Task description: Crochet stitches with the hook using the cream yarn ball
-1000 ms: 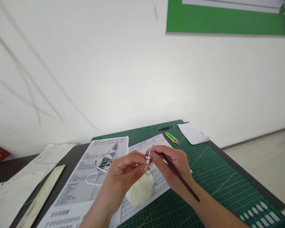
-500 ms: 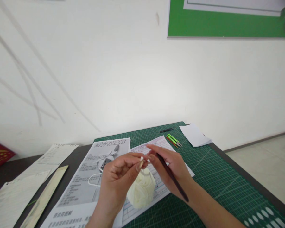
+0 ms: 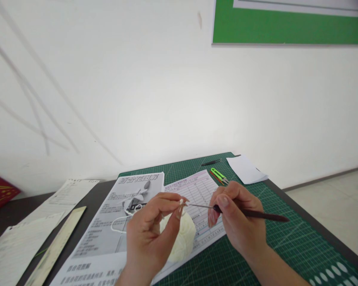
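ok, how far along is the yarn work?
Looks early, though fingers hide detail. Done: at most a small white yarn piece, pinched in the left hand. In hand: the right hand holds a dark-handled tool, thin shaft aimed at that piece. Left: probably most of it; the yarn ball looks bulky, and the green snips lie on the mat.

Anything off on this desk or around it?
Nothing looks spilled or broken. Two minor oddities: a brownish smudge marks the white wall, left of the green-bordered board; the white paper sits askew across the edge of the green mat.
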Action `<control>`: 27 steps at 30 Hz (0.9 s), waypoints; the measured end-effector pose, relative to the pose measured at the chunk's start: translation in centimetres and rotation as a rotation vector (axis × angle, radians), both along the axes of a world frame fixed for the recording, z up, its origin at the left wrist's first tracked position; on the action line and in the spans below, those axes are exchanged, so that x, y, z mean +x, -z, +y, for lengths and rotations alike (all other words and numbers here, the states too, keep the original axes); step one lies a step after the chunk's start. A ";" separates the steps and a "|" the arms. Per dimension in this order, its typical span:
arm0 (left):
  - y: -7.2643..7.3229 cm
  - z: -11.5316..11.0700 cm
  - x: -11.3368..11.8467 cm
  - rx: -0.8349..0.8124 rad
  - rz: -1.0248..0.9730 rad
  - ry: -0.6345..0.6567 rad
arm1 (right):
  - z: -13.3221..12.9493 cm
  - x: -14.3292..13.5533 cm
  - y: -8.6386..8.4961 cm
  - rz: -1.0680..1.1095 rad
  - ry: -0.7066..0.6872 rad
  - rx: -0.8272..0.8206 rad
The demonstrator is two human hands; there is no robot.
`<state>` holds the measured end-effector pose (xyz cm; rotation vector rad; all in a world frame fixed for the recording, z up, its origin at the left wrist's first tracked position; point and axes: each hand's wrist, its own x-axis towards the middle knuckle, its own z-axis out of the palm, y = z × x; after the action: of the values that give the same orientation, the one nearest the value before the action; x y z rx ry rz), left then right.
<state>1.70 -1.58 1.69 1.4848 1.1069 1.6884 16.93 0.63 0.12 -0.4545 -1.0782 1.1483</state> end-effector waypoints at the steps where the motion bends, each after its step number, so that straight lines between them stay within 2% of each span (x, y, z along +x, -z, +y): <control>1: 0.0 0.0 0.0 0.000 0.020 0.000 | 0.0 0.0 0.0 -0.017 0.013 -0.003; 8: -0.1 -0.2 -0.1 0.006 0.089 -0.012 | -0.2 -0.2 -0.1 -0.065 0.052 -0.003; 14: 0.3 0.0 -0.6 0.091 0.183 0.059 | -0.1 -0.1 0.0 -0.077 0.060 -0.002; 20: 0.3 0.1 -0.6 0.114 0.202 0.052 | -0.1 -0.1 0.0 -0.070 0.051 -0.020; 27: 0.4 0.1 -1.2 0.132 0.319 0.093 | -0.2 -0.1 -0.2 -0.106 0.073 -0.016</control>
<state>0.55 -1.46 1.30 1.9099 1.0830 1.5206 16.82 0.40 0.28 -0.5686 -1.1355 1.0789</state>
